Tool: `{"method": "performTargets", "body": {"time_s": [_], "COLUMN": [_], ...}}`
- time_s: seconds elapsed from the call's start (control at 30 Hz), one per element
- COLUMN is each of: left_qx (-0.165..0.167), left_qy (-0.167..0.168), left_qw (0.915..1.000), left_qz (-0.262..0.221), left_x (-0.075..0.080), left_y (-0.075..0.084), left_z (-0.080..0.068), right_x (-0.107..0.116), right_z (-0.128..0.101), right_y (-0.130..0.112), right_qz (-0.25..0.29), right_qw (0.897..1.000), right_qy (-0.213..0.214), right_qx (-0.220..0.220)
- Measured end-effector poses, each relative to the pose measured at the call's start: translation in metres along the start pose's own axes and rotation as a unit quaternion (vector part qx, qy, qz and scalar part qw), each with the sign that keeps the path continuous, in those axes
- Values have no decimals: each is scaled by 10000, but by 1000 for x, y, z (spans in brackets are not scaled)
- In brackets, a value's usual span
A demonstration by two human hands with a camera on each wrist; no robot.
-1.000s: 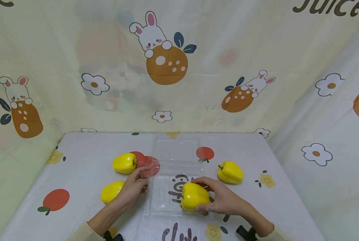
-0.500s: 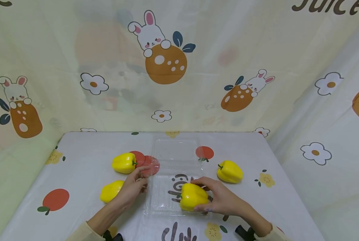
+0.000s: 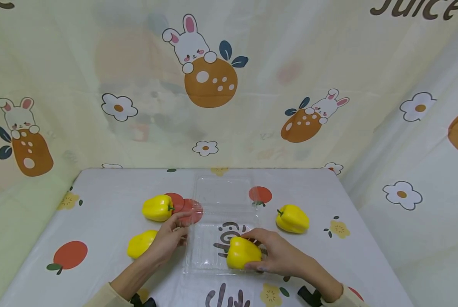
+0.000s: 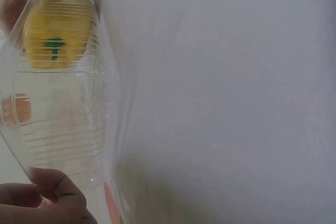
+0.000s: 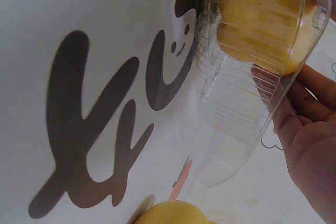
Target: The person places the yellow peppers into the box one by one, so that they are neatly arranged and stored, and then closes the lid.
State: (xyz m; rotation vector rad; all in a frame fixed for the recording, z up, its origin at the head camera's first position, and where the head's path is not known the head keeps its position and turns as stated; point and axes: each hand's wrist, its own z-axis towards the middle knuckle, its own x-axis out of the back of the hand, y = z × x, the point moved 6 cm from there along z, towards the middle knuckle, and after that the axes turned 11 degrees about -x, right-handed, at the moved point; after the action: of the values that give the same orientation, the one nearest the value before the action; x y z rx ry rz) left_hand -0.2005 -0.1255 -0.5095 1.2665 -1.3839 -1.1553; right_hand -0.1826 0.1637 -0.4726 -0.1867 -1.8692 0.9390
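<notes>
A clear plastic clamshell box (image 3: 204, 249) lies with its lid (image 3: 225, 189) folded back at the middle of the table. At the box's left side, my left hand (image 3: 170, 238) pinches the rim between thumb and fingers, as the left wrist view (image 4: 55, 198) also shows. My right hand (image 3: 279, 253) holds a yellow bell pepper (image 3: 243, 253) inside the right part of the box, thumb in front and fingers behind. Through the clear wall, the left wrist view shows that pepper's green stem (image 4: 54, 45). The right wrist view has fingers reaching over the rim against the pepper (image 5: 257, 24).
Two more yellow bell peppers lie left of the box, one farther back (image 3: 157, 208) and one partly behind my left forearm (image 3: 141, 244). Another bell pepper (image 3: 292, 218) rests to the right. A white printed cloth (image 3: 110, 200) covers the table, and a patterned curtain (image 3: 144, 51) hangs behind.
My right hand has shifted slightly left and toward me inside the box, carrying the bell pepper. The left hand stays at the rim.
</notes>
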Motion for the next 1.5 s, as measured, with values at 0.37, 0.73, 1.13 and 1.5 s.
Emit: {"method": "performTargets", "body": {"time_s": [0.37, 0.73, 1.13, 1.5], "left_qx": [18, 31, 49, 42], "left_qy": [-51, -20, -15, -22], "left_qw": [10000, 10000, 10000, 10000], "left_qz": [6, -37, -16, -57], "left_x": [0, -1, -2, -3], "left_y": [-2, -1, -3, -3], "left_z": [1, 2, 3, 2], "right_x": [0, -1, 5, 12], "right_z": [0, 0, -3, -7], "right_y": [-3, -3, -5, 0], "right_qz": [-681, -788, -604, 121], "right_qw": [9968, 9956, 9969, 9990], "right_qy": [-404, -474, -472, -411], "right_qx": [-138, -200, -187, 118]}}
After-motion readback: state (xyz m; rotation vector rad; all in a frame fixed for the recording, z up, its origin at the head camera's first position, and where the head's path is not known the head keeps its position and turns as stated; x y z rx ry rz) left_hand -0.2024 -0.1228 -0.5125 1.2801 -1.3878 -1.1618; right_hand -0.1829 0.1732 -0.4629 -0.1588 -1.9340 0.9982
